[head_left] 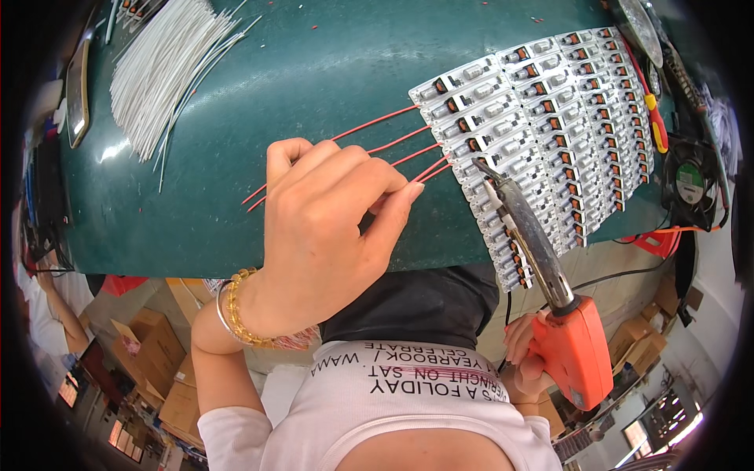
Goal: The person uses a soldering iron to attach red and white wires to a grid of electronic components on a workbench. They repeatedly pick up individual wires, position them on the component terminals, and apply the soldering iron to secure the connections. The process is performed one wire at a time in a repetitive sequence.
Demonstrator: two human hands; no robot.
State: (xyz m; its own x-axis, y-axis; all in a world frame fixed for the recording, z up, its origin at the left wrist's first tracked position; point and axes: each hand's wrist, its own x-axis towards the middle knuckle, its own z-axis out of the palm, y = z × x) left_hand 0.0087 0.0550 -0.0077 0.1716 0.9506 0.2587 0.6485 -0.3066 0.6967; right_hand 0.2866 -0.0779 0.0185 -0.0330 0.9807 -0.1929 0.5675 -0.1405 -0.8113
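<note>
My left hand (334, 212) is closed, thumb and forefinger pinching the end part of a red wire (434, 168) beside the board panel. More red wires (385, 118) run from the panel's left edge and pass behind my knuckles. The panel of small circuit boards (514, 149) is silver-white with black-and-orange parts in rows. My right hand (530, 357) grips the handle of an orange soldering gun (583, 353). Its dark tip slants up to the left edge of the panel, close to the pinched wire; whether it touches I cannot tell.
A bundle of white wires (161, 74) lies at the far left of the green table (236, 94), near a phone (78, 94). To the right are a red-and-yellow screwdriver handle (657, 124) and a black fan (691, 182). Cardboard boxes (149, 345) stand on the floor.
</note>
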